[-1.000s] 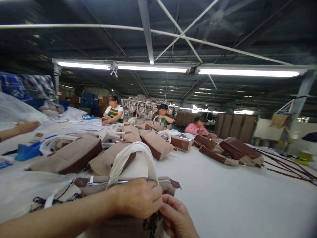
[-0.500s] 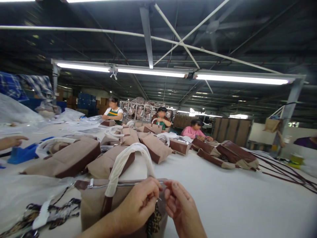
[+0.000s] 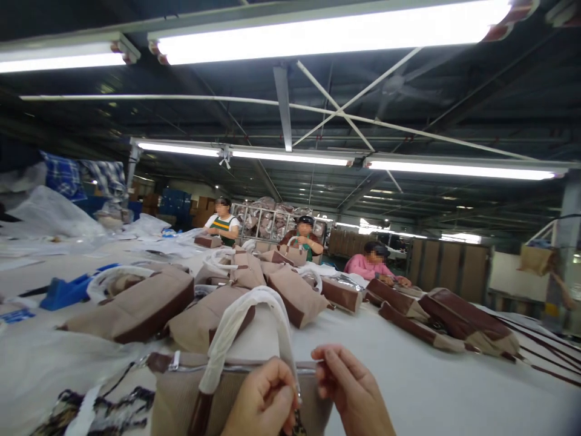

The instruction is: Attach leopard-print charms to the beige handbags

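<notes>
In front of me a beige handbag [image 3: 186, 393] stands with its zip edge upward. Its raised handle [image 3: 227, 336] is wrapped in white covering. My left hand [image 3: 265, 396] is closed in a pinch at the bag's upper front, beside a small metal clip [image 3: 297, 418] and partly hiding it. What those fingers hold is hidden. To its right, over the bag's right corner, my right hand [image 3: 351, 384] pinches thumb against forefinger. A thin whitish bit shows at its fingertips, too small to name. The two hands are apart.
Dark patterned charms or straps [image 3: 122, 406] with a white band lie at left on plastic. Several beige-and-brown bags [image 3: 131, 303] crowd the table beyond. A blue tool-like object [image 3: 68, 290] sits at left, long brown straps [image 3: 544, 345] at right. Co-workers [image 3: 370, 263] sit across the table.
My hands, nearly touching before, have drawn apart, the right one moving to the right. The camera has tilted upward. The co-worker's hand at the left edge is out of view.
</notes>
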Tool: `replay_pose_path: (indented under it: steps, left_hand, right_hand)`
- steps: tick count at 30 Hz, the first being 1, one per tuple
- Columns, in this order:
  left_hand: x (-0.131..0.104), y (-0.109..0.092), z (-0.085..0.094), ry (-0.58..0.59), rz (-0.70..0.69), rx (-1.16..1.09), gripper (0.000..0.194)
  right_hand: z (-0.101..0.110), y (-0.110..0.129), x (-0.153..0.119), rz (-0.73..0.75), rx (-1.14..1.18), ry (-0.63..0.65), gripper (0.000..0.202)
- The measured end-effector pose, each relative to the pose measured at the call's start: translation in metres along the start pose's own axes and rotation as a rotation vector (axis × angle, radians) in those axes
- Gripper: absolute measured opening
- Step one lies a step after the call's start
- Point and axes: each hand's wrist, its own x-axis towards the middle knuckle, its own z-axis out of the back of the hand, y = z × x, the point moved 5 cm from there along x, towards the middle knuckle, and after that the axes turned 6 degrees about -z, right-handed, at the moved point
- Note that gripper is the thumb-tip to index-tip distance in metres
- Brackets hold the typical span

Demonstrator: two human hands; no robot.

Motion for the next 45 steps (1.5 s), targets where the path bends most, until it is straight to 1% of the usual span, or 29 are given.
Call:
replay_pose_path:
  steps: [3, 4, 5, 7, 9, 10, 12, 14, 16, 18, 21, 23, 24, 25, 27, 29, 30, 31, 33, 36, 40, 42, 45]
  left_hand:
    - [-0.001, 0.004, -0.002, -0.049, -0.013, -0.049, 0.031]
    - [-0.001, 0.005, -0.002, -0.076, -0.019, -0.066, 0.032]
    - [-0.001, 0.005, -0.002, -0.108, -0.021, -0.082, 0.033]
    - [-0.001, 0.007, -0.001, -0.162, -0.019, -0.112, 0.033]
    - [-0.001, 0.008, -0.003, -0.170, -0.010, -0.140, 0.034]
    - [-0.001, 0.007, -0.003, -0.168, -0.013, -0.152, 0.034]
    - [-0.001, 0.005, -0.004, -0.173, -0.029, -0.169, 0.034]
    - [-0.001, 0.003, -0.003, -0.191, -0.040, -0.178, 0.034]
    - [-0.002, 0.002, -0.003, -0.197, -0.035, -0.185, 0.034]
    - [-0.002, 0.003, -0.003, -0.191, -0.026, -0.190, 0.034]
    - [-0.002, 0.008, -0.003, -0.169, -0.019, -0.193, 0.032]
    - [-0.002, 0.011, -0.003, -0.145, -0.014, -0.190, 0.032]
    - [-0.002, 0.011, -0.003, -0.137, -0.012, -0.189, 0.033]
    - [-0.001, 0.012, -0.002, -0.135, -0.011, -0.189, 0.034]
    - [-0.001, 0.011, -0.001, -0.140, -0.002, -0.196, 0.037]
    - [0.000, 0.010, 0.001, -0.155, 0.019, -0.209, 0.040]
    - [0.000, 0.010, 0.002, -0.162, 0.032, -0.213, 0.041]
    - [0.000, 0.009, 0.003, -0.166, 0.045, -0.212, 0.041]
    - [-0.002, 0.010, 0.002, -0.164, 0.058, -0.203, 0.041]
    - [-0.005, 0.011, 0.000, -0.173, 0.061, -0.221, 0.039]
    - [-0.006, 0.010, -0.006, -0.176, 0.063, -0.283, 0.036]
    - [-0.003, 0.006, -0.006, -0.175, 0.057, -0.244, 0.034]
    - [0.005, -0.001, -0.002, -0.181, 0.047, -0.163, 0.031]
  right_hand:
    - [-0.005, -0.007, -0.002, -0.080, -0.227, 0.220, 0.042]
    - [-0.007, -0.007, -0.005, -0.078, -0.258, 0.259, 0.042]
    - [-0.009, -0.007, -0.007, -0.058, -0.264, 0.273, 0.041]
    - [-0.015, -0.002, -0.013, 0.026, -0.246, 0.258, 0.035]
    - [-0.020, 0.005, -0.017, 0.142, -0.250, 0.252, 0.026]
    - [-0.024, 0.008, -0.019, 0.202, -0.293, 0.274, 0.019]
    - [-0.030, 0.014, -0.022, 0.337, -0.471, 0.332, 0.008]
    - [-0.034, 0.018, -0.024, 0.483, -0.683, 0.366, 0.009]
    - [-0.035, 0.021, -0.025, 0.599, -0.810, 0.380, 0.015]
    - [-0.035, 0.021, -0.026, 0.651, -0.847, 0.390, 0.016]
    - [-0.036, 0.019, -0.027, 0.681, -0.874, 0.378, 0.015]
    - [-0.035, 0.019, -0.027, 0.674, -0.852, 0.349, 0.013]
    - [-0.033, 0.018, -0.026, 0.647, -0.811, 0.322, 0.012]
    - [-0.030, 0.017, -0.025, 0.586, -0.755, 0.289, 0.014]
    - [-0.022, 0.009, -0.020, 0.379, -0.619, 0.226, 0.025]
    - [-0.016, -0.001, -0.016, 0.156, -0.495, 0.198, 0.037]
    - [-0.016, -0.005, -0.015, 0.083, -0.460, 0.198, 0.042]
    - [-0.016, -0.007, -0.015, 0.050, -0.449, 0.200, 0.044]
    - [-0.017, -0.007, -0.015, 0.060, -0.486, 0.199, 0.044]
    - [-0.020, -0.002, -0.016, 0.130, -0.595, 0.212, 0.039]
    - [-0.021, -0.001, -0.019, 0.174, -0.614, 0.228, 0.035]
    - [-0.023, 0.000, -0.020, 0.141, -0.618, 0.237, 0.034]
    - [-0.028, 0.006, -0.019, 0.058, -0.653, 0.281, 0.032]
